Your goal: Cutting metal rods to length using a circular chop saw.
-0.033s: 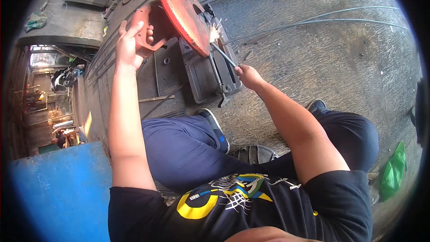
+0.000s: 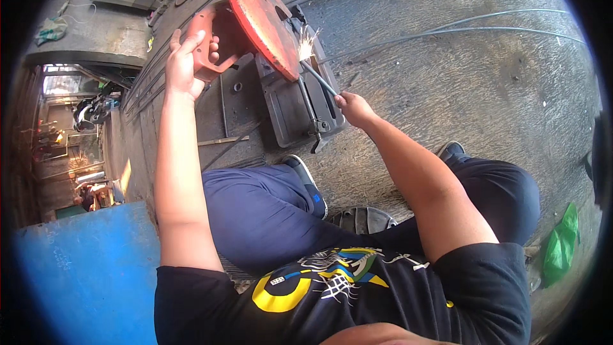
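My left hand (image 2: 186,64) is wrapped round the reddish handle (image 2: 205,45) of a cut-off saw with a round red blade guard (image 2: 258,22). Below the guard sits the saw's dark grey base (image 2: 281,105). My right hand (image 2: 355,108) grips a thin grey metal rod (image 2: 319,78), its far end at the lower edge of the guard. A spray of bright sparks (image 2: 306,45) rises where rod and saw meet. The cutting edge itself is hidden behind the guard.
Several long thin rods (image 2: 440,30) run over the stained floor beyond the saw. A blue panel (image 2: 89,268) stands at lower left. On the right lies a green plastic bag (image 2: 562,246). My shoes (image 2: 308,185) flank the near side of the saw.
The sparks spread somewhat differently. Both hands, the saw and the rod keep practically the same places.
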Motion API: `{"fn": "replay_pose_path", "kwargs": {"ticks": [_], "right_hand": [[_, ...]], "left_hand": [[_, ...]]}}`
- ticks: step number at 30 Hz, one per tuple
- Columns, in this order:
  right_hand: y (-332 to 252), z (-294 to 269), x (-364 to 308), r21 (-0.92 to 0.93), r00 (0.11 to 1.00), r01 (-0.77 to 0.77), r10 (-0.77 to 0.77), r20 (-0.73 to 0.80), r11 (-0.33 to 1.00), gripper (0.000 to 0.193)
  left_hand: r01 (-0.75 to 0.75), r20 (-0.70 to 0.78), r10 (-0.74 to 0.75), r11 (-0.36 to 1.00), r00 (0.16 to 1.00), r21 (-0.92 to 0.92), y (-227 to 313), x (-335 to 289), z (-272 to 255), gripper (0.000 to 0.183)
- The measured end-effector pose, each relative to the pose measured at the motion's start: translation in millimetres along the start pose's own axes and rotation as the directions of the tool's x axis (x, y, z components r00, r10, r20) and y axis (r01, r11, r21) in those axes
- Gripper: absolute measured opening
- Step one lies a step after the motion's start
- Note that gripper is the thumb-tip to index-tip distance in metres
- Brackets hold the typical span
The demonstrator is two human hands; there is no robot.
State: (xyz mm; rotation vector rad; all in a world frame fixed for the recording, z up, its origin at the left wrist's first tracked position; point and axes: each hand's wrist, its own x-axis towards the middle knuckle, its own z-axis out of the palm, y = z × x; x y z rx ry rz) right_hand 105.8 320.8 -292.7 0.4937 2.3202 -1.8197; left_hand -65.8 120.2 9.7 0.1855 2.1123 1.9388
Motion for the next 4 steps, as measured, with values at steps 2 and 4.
{"fn": "replay_pose_path", "kwargs": {"ticks": [2, 4], "right_hand": [[-4.6, -1.6, -3.5, -0.033, 1.0, -0.007, 0.007, 0.011, 0.999, 0.036], [-10.0, -5.6, -6.1, -0.06, 0.999, -0.03, 0.032, 0.042, 0.998, 0.039]], "left_hand": [[0.003, -0.002, -0.003, 1.0, 1.0, 0.004, 0.5, -0.3, -1.5, 0.042], [0.007, -0.003, -0.007, 1.0, 1.0, 0.008, 0.7, -0.2, -1.7, 0.043]]}}
